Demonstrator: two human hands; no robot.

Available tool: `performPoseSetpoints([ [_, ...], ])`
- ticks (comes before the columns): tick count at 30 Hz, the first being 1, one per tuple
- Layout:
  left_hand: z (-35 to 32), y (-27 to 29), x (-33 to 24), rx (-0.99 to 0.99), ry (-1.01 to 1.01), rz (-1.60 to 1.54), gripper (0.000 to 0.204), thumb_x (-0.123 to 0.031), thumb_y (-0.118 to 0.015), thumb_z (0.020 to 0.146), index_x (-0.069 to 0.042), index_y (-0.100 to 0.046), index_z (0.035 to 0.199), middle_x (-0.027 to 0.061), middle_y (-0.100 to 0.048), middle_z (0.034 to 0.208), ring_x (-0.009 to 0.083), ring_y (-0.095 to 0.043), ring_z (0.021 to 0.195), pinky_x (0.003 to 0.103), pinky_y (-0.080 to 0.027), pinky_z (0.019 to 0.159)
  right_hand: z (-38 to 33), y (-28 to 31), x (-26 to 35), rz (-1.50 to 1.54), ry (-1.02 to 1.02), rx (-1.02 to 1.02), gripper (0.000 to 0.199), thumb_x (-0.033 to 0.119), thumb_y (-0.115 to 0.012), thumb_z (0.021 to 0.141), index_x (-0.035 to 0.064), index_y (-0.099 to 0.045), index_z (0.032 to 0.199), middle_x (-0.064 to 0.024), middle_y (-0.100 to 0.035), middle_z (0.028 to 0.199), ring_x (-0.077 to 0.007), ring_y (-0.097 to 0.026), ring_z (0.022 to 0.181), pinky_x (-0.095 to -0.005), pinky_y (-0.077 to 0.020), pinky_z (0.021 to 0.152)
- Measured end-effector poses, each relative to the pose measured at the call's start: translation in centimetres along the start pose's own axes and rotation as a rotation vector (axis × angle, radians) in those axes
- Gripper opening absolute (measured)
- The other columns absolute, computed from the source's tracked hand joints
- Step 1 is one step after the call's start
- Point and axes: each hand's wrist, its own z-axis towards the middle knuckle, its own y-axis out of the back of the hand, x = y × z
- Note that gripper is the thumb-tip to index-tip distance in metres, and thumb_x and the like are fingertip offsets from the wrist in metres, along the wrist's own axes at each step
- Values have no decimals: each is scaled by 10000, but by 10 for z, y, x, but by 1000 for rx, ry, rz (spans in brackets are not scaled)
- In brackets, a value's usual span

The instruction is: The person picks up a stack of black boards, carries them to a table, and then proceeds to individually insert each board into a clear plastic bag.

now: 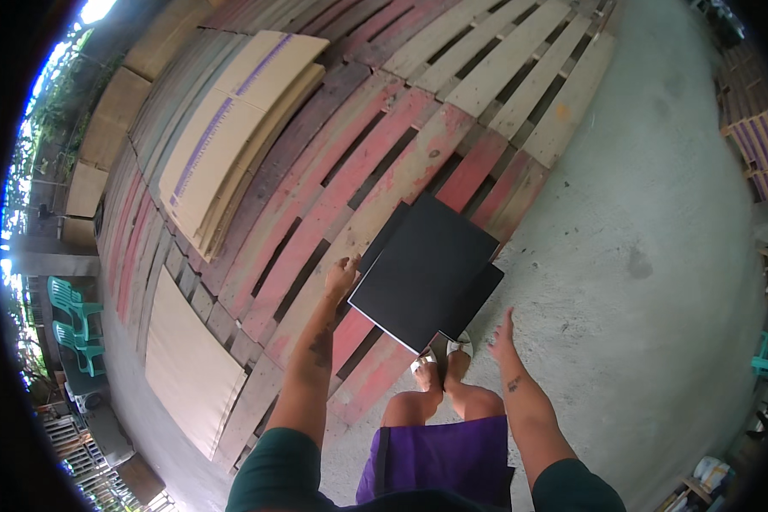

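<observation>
Black flat rectangular panels [427, 266] lie in a small stack at the edge of the wooden pallets [392, 128], just in front of my feet. They are not squared up: corners of lower ones stick out at the upper left and lower right. My left hand [343, 277] is beside the stack's left corner, its fingers loosely bent and nothing visible in them; whether it touches the edge I cannot tell. To the right of the stack, over the concrete floor, my right hand [503, 338] is open with its fingers stretched out, apart from the panels.
Flattened cardboard boxes [230, 128] with purple print are stacked on the pallets at the far left. A pale cardboard sheet [192, 367] lies nearer. Gaps run between the pallet slats. Green plastic chairs [77, 320] stand at left, and bundled slatted stacks [759, 145] at far right.
</observation>
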Motion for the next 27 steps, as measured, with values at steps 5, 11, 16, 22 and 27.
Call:
performPoseSetpoints([
  [5,-4,-191,61,319,75,-137,792,-651,-497,847,45,-563,1219,257,-616,1147,335,-576,1129,376,-432,960,75,96,-89,68,185,-306,900,727,-383,845,56,-293,1438,-209,-359,1438,-370,-401,1282,-482,-309,1057],
  [11,-14,-249,93,344,241,-297,763,-658,-481,861,58,-594,1098,184,-644,1001,256,-587,1002,339,-438,881,82,89,-99,-233,291,-723,756,611,-276,945,-28,-562,1229,-256,-567,1220,-410,-556,1097,-425,-441,942],
  [16,-23,-248,85,376,373,-360,804,-676,-490,846,56,-511,1178,172,-581,1116,277,-542,1040,344,-435,873,83,95,-104,-259,239,-740,764,608,-262,946,-38,-571,1212,-263,-578,1194,-414,-557,1090,-443,-438,936],
  [22,-27,-243,84,384,334,-392,866,-686,-467,849,87,-485,1239,217,-537,1244,294,-488,1175,373,-406,947,88,104,-107,-213,199,-686,775,610,-263,948,-51,-556,1226,-270,-574,1202,-425,-561,1080,-429,-443,921],
  [27,-7,-249,86,592,270,-403,783,-630,-430,890,36,-501,1293,260,-558,1233,319,-506,1194,353,-395,973,79,106,-101,-96,224,-585,803,620,-274,946,-84,-545,1221,-282,-578,1187,-402,-582,1051,-413,-459,896],
])
